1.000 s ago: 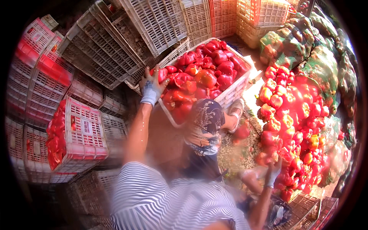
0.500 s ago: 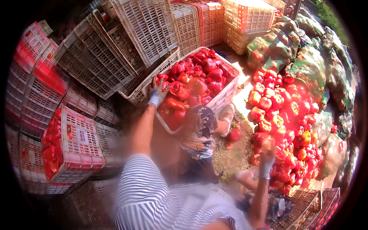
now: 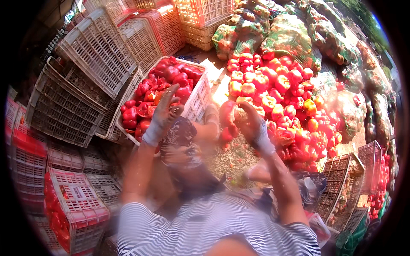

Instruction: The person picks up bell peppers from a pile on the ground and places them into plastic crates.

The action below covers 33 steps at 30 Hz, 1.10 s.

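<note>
My left hand point(image 3: 161, 115), in a pale, dirt-stained glove, is raised over the near side of a white plastic crate point(image 3: 204, 91) full of red bell peppers point(image 3: 149, 91). Its fingers are apart and nothing is in them. My right hand point(image 3: 254, 126), gloved too, has its fingers curled at a red bell pepper point(image 3: 227, 112), gripped at the fingertips between the crate and the pile. Just below that one, another red pepper point(image 3: 228, 134) shows near my foot, slightly blurred. To the right spreads a heap of loose red bell peppers point(image 3: 284, 111).
Stacked empty crates point(image 3: 64, 106) stand at the left, with more crates point(image 3: 200, 17) behind. A pepper-filled crate point(image 3: 79, 196) sits at lower left. Green mesh sacks point(image 3: 290, 38) line the far right. Brown crates point(image 3: 337, 183) lie at lower right. Seeds and scraps point(image 3: 239, 162) cover the ground.
My left hand has lifted off the peppers at the crate's left edge. My right hand has come from the pile toward the middle with a red bell pepper. The view has swung right.
</note>
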Each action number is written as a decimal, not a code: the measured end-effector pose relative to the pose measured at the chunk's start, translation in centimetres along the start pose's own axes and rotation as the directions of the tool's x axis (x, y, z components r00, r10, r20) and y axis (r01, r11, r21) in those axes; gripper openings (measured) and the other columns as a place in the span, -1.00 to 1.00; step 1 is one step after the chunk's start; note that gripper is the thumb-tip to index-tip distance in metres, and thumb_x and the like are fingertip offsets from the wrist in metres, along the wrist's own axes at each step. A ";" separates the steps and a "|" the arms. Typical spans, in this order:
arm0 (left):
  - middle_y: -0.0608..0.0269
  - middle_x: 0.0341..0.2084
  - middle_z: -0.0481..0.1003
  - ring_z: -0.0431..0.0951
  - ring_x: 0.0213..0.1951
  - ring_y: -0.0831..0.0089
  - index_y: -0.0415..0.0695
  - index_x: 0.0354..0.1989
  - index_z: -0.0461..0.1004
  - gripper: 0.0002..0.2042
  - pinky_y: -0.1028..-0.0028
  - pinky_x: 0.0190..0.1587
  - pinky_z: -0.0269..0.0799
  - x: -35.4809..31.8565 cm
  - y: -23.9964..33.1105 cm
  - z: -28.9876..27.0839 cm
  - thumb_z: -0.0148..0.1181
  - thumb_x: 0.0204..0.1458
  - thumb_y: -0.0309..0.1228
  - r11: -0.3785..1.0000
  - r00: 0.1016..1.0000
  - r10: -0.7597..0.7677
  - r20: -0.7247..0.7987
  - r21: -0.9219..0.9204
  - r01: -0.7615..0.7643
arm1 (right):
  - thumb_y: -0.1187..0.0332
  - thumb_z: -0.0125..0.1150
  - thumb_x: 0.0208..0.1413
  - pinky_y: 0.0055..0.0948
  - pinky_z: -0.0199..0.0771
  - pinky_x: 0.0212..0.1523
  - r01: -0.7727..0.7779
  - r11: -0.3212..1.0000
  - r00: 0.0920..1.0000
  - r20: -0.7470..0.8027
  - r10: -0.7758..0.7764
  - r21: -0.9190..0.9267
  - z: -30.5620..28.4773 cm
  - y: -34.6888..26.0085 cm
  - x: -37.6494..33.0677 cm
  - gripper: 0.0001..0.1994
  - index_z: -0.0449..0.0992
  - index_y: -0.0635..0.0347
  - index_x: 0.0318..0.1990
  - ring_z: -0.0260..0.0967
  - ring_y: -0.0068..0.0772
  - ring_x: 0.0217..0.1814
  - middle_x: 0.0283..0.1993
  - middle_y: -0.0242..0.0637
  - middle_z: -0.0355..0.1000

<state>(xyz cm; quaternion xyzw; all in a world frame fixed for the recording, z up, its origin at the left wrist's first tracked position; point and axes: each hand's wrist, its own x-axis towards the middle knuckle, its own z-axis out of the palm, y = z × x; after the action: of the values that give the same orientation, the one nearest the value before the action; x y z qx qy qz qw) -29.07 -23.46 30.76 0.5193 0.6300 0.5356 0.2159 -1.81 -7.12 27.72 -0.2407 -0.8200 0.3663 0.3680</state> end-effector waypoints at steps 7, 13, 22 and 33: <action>0.06 0.17 0.28 0.30 0.20 0.36 -0.26 0.31 0.20 -0.31 0.37 0.30 0.21 0.7 2.4 13.9 0.33 0.06 -0.22 0.860 0.948 -0.179 0.264 -0.426 0.281 | 0.37 0.38 -0.02 -0.09 0.47 -0.02 0.069 0.990 0.995 0.079 -0.059 -0.125 -1.1 0.0 -0.7 -0.44 0.35 0.22 0.17 0.47 0.11 0.02 -0.01 0.04 0.48; 0.02 -0.02 0.45 0.48 0.07 0.18 -0.24 0.14 0.38 -0.45 0.32 0.18 0.37 -0.6 -2.0 18.0 0.22 -0.13 -0.44 0.993 0.993 0.104 -0.055 0.065 -0.100 | 0.33 0.35 -0.07 -0.08 0.42 -0.22 0.245 0.823 0.967 0.195 -0.167 -0.512 -1.1 -0.1 -1.3 -0.56 0.37 0.11 0.00 0.48 -0.04 -0.23 -0.32 -0.13 0.49; 0.03 -0.01 0.50 0.54 0.00 0.27 -0.19 0.11 0.43 -0.57 0.36 0.04 0.45 -0.1 -4.4 19.6 0.20 0.01 -0.39 0.876 0.869 -0.463 -0.173 -0.236 0.420 | 0.33 0.20 0.18 -0.16 0.46 -0.24 0.166 0.943 0.983 0.124 -0.135 -0.288 3.7 4.2 -1.5 -0.61 0.36 0.26 0.12 0.52 0.07 -0.23 -0.23 0.01 0.52; 0.22 -0.37 0.53 0.56 -0.42 0.45 -0.21 -0.06 0.51 -0.68 0.47 -0.39 0.54 4.5 -10.3 15.3 0.08 -0.05 -0.54 0.798 0.829 -0.501 -0.249 -0.505 0.330 | 0.07 0.22 0.22 -0.08 0.47 -0.24 0.038 0.968 0.988 -0.138 -0.074 -0.246 9.8 7.5 4.6 -0.53 0.36 0.08 0.18 0.54 0.08 -0.20 -0.22 -0.04 0.57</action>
<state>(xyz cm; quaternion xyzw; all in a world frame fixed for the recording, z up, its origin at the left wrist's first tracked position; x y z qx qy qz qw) -22.43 -11.42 17.72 0.1919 0.6207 0.6899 0.3191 -11.33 -3.59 19.31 -0.2866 -0.8361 0.2339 0.4050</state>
